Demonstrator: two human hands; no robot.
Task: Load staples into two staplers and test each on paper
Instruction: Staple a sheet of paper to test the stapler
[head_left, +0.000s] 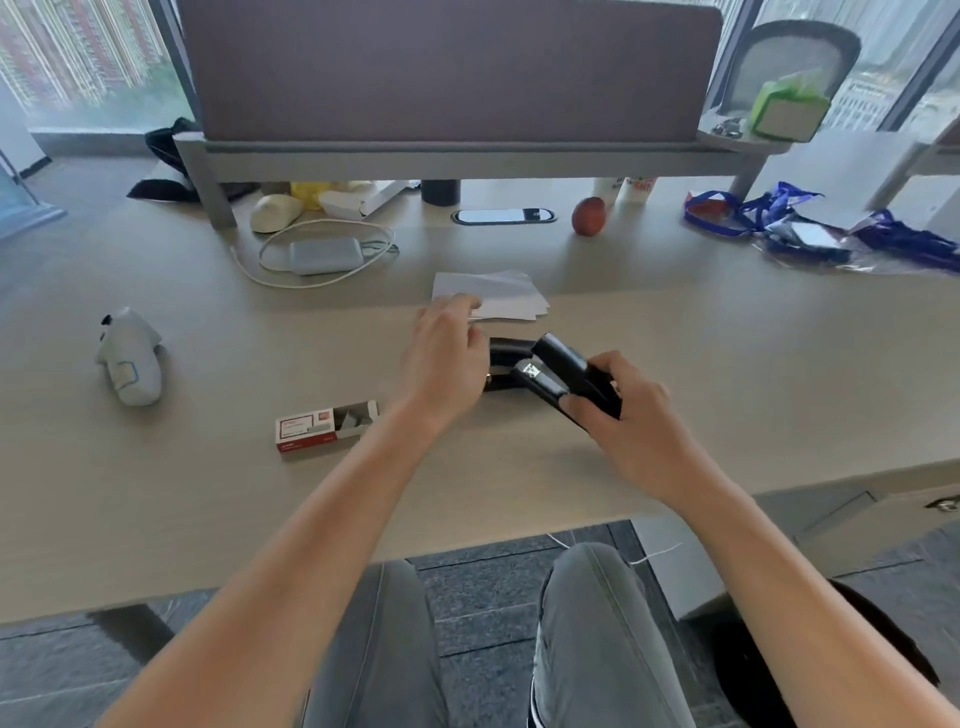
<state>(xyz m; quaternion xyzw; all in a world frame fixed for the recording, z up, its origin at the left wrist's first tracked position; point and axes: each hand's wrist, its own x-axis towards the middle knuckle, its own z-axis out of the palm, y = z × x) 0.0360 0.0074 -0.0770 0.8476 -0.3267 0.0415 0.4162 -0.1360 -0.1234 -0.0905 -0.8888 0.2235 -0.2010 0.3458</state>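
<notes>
My right hand grips a black stapler by its rear end and holds it tilted just above the desk, with its nose pointing up and to the left. A second black stapler lies on the desk behind it, partly hidden by my left hand. The fingers of that hand curl onto the near left corner of a small stack of white paper. An open red and white staple box lies to the left of my left forearm.
A white controller lies at the far left. A grey power bank with a white cable, an apple and blue lanyards sit further back. A grey shelf riser with a divider panel spans the rear. The desk edge runs above my knees.
</notes>
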